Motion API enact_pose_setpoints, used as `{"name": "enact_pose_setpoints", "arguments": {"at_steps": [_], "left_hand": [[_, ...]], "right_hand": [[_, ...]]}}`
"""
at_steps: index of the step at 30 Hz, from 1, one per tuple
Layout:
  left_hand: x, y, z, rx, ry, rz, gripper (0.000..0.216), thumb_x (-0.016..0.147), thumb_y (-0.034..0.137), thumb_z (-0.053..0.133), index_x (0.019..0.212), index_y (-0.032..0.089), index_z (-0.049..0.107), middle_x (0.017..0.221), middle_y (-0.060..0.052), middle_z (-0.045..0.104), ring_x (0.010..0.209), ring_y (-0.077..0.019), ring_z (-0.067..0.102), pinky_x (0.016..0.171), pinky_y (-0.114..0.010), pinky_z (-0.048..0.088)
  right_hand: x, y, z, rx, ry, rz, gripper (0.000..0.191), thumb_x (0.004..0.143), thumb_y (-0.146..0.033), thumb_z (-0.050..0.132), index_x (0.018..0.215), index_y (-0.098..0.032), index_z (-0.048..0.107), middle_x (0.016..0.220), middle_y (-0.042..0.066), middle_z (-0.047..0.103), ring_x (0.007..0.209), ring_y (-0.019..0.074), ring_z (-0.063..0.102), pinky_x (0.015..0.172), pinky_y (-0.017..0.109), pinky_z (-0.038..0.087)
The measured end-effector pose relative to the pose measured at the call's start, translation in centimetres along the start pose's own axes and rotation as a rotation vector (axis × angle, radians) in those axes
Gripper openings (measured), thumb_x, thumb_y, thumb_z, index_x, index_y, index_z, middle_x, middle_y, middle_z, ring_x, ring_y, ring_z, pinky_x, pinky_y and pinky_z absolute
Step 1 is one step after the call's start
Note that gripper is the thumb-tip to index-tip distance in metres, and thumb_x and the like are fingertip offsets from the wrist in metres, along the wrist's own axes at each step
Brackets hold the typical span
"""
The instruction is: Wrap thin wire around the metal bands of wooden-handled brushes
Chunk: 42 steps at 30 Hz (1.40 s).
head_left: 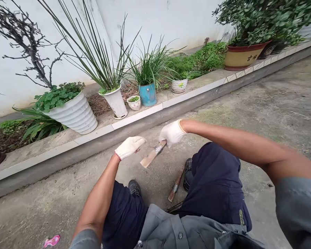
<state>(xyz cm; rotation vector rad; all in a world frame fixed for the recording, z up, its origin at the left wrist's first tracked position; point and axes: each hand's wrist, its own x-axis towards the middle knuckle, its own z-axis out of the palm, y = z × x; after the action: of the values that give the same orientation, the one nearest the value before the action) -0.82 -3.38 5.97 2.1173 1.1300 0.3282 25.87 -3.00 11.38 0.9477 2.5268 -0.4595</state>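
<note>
Head view looks down past dark trousers to a concrete floor (274, 103). Right hand (172, 132), in a white knit glove, is closed around the upper end of a flat tool with a wooden handle and metal collar (153, 154), held tilted so its free end points down and left. Left hand (130, 146), also gloved, hovers just beside that tool with fingers loosely curled and holds nothing. A second wooden-handled tool (175, 185) lies on the floor between the black shoes. Far off, on a tiled ledge (134, 119) along the wall, stand a ribbed white pot (75, 114), a blue pot (147, 94) and a red-rimmed planter (242, 55). A pink scrap (52, 240) lies near left
</note>
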Motion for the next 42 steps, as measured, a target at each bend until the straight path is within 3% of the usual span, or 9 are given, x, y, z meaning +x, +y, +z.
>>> {"name": "enact_pose_setpoints", "arguments": {"at_steps": [3, 7, 11, 16, 20, 24, 29, 36, 42], "left_hand": [[1.5, -0.2, 0.1, -0.118, -0.052, 0.053, 0.044, 0.1, 0.053, 0.046, 0.1, 0.016, 0.07, 0.066, 0.001, 0.062, 0.057, -0.0144, 0.058, 0.06, -0.025, 0.045], [2.8, 0.1, 0.7, -0.34, -0.115, 0.026, 0.049, 0.102, 0.057, 0.043, 0.101, 0.014, 0.067, 0.063, -0.001, 0.064, 0.059, -0.0167, 0.065, 0.064, -0.027, 0.048], [3.3, 0.0, 0.8, -0.38, -0.26, -0.038, 0.049, 0.101, 0.057, 0.047, 0.105, 0.013, 0.069, 0.058, 0.0, 0.06, 0.065, -0.0196, 0.072, 0.062, -0.025, 0.045], [3.8, -1.2, 1.8, -0.274, -0.256, -0.062, 0.048, 0.099, 0.055, 0.049, 0.11, 0.015, 0.072, 0.058, 0.005, 0.054, 0.057, -0.0159, 0.067, 0.062, -0.025, 0.045], [4.6, -1.8, 1.6, -0.102, -0.089, -0.123, 0.043, 0.099, 0.048, 0.044, 0.104, 0.017, 0.074, 0.066, 0.002, 0.062, 0.055, -0.0148, 0.063, 0.059, -0.026, 0.045], [5.4, -2.7, 0.9, 0.109, 0.071, -0.149, 0.042, 0.1, 0.043, 0.04, 0.094, 0.018, 0.073, 0.058, 0.003, 0.059, 0.056, -0.0165, 0.06, 0.059, -0.027, 0.04], [5.7, -2.3, 3.7, -0.051, 0.001, -0.102, 0.036, 0.097, 0.044, 0.05, 0.098, 0.016, 0.072, 0.068, 0.0, 0.066, 0.063, -0.0172, 0.064, 0.06, -0.026, 0.044], [4.3, -0.1, 8.2, -0.381, -0.271, -0.083, 0.048, 0.102, 0.052, 0.042, 0.109, 0.014, 0.069, 0.048, 0.005, 0.05, 0.081, -0.0236, 0.076, 0.07, -0.026, 0.051], [3.3, -0.9, 5.8, -0.197, -0.169, -0.097, 0.046, 0.099, 0.051, 0.046, 0.109, 0.016, 0.074, 0.061, 0.001, 0.064, 0.057, -0.0162, 0.065, 0.059, -0.024, 0.046]], "right_hand": [[0.6, 0.9, -1.4, 0.167, 0.228, -0.009, 0.023, 0.082, -0.039, 0.067, 0.091, -0.018, 0.071, 0.072, -0.002, 0.064, 0.065, 0.012, 0.051, 0.064, 0.025, 0.035], [2.8, 3.5, -3.2, 0.13, 0.576, 0.234, 0.035, 0.09, -0.045, 0.059, 0.106, -0.017, 0.071, 0.093, 0.008, 0.073, 0.08, 0.0183, 0.063, 0.069, 0.025, 0.039], [5.5, 5.9, -2.3, 0.043, 0.68, 0.547, 0.035, 0.094, -0.037, 0.053, 0.119, -0.018, 0.07, 0.103, 0.016, 0.075, 0.094, 0.027, 0.07, 0.076, 0.03, 0.045], [7.9, 7.1, 1.6, -0.127, 0.656, 0.635, 0.028, 0.089, -0.013, 0.052, 0.105, -0.009, 0.074, 0.1, 0.025, 0.074, 0.096, 0.034, 0.073, 0.08, 0.039, 0.05], [8.0, 7.4, 4.5, -0.191, 0.41, 0.516, 0.027, 0.084, -0.011, 0.057, 0.1, -0.008, 0.077, 0.098, 0.025, 0.075, 0.097, 0.0345, 0.073, 0.08, 0.04, 0.049], [6.0, 7.3, 6.1, -0.111, 0.197, 0.216, 0.023, 0.084, -0.033, 0.064, 0.092, -0.017, 0.078, 0.087, 0.014, 0.075, 0.08, 0.0264, 0.071, 0.069, 0.032, 0.044], [3.9, 7.1, 6.3, 0.261, 0.337, 0.049, 0.043, 0.084, -0.06, 0.063, 0.088, -0.018, 0.071, 0.074, 0.0, 0.067, 0.064, 0.013, 0.056, 0.058, 0.024, 0.032], [5.3, 7.9, 5.5, 0.238, 0.633, 0.521, 0.031, 0.096, -0.044, 0.054, 0.104, -0.017, 0.068, 0.092, 0.009, 0.073, 0.079, 0.0197, 0.065, 0.065, 0.027, 0.038], [4.0, 5.0, 6.7, -0.162, 0.227, 0.57, 0.018, 0.082, -0.011, 0.063, 0.096, -0.01, 0.075, 0.094, 0.02, 0.074, 0.092, 0.03, 0.07, 0.079, 0.037, 0.046]]}}
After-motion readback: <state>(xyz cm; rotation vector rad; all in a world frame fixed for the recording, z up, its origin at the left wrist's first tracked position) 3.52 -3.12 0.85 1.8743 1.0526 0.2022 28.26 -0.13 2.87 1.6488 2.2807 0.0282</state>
